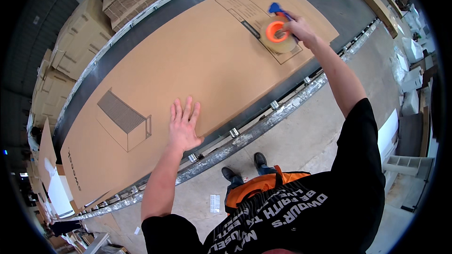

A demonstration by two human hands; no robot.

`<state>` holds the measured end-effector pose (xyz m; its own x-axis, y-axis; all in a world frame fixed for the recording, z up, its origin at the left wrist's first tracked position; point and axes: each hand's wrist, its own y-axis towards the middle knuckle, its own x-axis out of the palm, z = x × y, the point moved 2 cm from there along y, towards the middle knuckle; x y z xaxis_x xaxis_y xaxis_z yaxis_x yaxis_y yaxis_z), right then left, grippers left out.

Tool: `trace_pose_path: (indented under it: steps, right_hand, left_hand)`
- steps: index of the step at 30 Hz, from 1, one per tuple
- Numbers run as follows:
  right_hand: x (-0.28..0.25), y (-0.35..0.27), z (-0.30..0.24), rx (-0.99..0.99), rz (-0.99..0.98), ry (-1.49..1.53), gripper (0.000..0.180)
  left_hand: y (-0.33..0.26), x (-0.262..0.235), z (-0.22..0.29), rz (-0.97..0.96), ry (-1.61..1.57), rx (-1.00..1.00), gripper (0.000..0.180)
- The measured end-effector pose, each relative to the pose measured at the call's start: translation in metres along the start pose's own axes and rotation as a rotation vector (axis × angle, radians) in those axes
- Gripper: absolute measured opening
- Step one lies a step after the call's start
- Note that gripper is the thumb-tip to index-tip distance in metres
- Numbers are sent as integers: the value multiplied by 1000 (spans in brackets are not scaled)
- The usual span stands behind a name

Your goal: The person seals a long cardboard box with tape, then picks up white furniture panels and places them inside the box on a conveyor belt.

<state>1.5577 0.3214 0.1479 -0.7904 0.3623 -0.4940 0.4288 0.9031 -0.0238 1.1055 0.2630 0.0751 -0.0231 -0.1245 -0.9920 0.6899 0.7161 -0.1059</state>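
Observation:
A long, flat cardboard box (221, 70) lies across the conveyor in front of me, with a line drawing and printed panels on its top. My left hand (185, 127) rests palm down near the box's close edge, fingers spread, holding nothing. Toward the far right end, my right hand (299, 28) is closed on a tape dispenser (277, 32). It has an orange hub, a wide roll of tan tape and a blue part at its tip. The dispenser is over the printed panel; whether it touches the cardboard I cannot tell.
A metal conveyor rail (249, 131) with small rollers runs between me and the box. Stacked cartons (82, 37) stand beyond the conveyor at the left. White wrapped pieces (412, 77) and a white shelf piece (407, 165) are at the right. A paper sheet (214, 203) lies on the floor.

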Motion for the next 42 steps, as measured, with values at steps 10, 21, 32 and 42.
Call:
trace_pose_path:
  steps: [10,21,32,42]
  right_hand:
    - [96,-68,-99,-58,-720,-956,36]
    - [52,-200,2,-117,-591,-999,34]
    - [99,-179,29,-205,-550,-1165,29]
    - [41,-151,-54,-481,-26,-581,37]
  left_hand:
    - [10,-4,11,-56,29,-25,113]
    - [9,8,10,6,36,-28,120]
    - [26,-6,31,-23,35,-15,111]
    - [28,0,27,-18,36,-40,110]
